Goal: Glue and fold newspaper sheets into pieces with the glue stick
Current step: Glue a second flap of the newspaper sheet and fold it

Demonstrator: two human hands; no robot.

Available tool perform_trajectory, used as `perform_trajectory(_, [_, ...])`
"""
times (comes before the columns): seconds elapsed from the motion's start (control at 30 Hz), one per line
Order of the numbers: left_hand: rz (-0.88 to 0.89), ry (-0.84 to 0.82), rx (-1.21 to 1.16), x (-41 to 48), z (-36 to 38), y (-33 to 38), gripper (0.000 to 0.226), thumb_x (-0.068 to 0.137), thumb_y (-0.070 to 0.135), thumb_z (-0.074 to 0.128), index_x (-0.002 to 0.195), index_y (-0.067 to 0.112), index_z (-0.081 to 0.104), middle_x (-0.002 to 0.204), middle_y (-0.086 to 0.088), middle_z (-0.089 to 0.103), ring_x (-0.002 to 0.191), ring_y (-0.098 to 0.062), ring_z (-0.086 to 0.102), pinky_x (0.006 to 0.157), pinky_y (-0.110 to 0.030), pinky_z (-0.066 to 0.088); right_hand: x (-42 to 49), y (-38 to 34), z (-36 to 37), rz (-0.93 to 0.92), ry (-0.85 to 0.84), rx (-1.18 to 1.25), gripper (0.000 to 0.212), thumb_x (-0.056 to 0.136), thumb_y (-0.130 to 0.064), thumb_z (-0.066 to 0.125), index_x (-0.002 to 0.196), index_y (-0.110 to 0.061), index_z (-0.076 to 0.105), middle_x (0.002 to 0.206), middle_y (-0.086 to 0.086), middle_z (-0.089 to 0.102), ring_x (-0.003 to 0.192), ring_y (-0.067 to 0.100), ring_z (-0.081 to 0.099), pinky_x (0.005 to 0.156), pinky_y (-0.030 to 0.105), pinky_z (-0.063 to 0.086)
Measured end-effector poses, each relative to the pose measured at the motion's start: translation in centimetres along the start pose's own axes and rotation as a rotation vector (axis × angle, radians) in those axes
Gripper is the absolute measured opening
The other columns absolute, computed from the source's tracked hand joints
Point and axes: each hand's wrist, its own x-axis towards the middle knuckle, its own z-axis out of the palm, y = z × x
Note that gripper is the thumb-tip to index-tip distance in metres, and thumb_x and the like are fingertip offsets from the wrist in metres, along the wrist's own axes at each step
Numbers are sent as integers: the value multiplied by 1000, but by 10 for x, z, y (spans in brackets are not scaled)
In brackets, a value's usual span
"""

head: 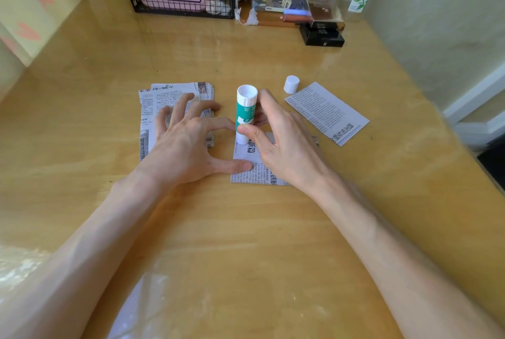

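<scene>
Glue stick [246,113]: upright at the middle of the table [246,229], cap off; its lower end meets the far part of the sheet, which looks like the stance for spreading glue; which end is down I cannot tell.
Right hand [276,136]: pinches the stick low on its barrel, thumb in front, fingers behind; a low hold likely gives pressure and control.
Sheet [257,174]: flat under both hands, mostly hidden by the right one; only its near edge and left side show.
Left hand [185,144]: fingers straight and spread, holding nothing; the thumb presses the sheet's left edge, probably to stop the paper sliding under the stick; the fingers reach over the stack, touching or not I cannot tell.
Stack [153,98]: cut newspaper just left of the sheet; likely the supply, kept close to the left hand.
Cap [291,84]: stands beyond the right hand, apart from the stick, near the piece's far corner.
Piece [328,112]: one printed piece to the right, apart from the work; perhaps finished.
</scene>
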Motion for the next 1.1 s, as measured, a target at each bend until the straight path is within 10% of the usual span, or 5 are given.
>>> perform_trajectory(1.1, [-6, -46, 11, -1, -3, 0, 90, 41, 106, 44, 122, 70, 56, 160, 18, 30, 158, -17, 2, 126, -55, 3, -19, 13, -31, 122, -35, -47, 20, 106, -13, 59, 123, -9, 48, 101, -1, 72, 98, 25, 69, 84, 52, 54])
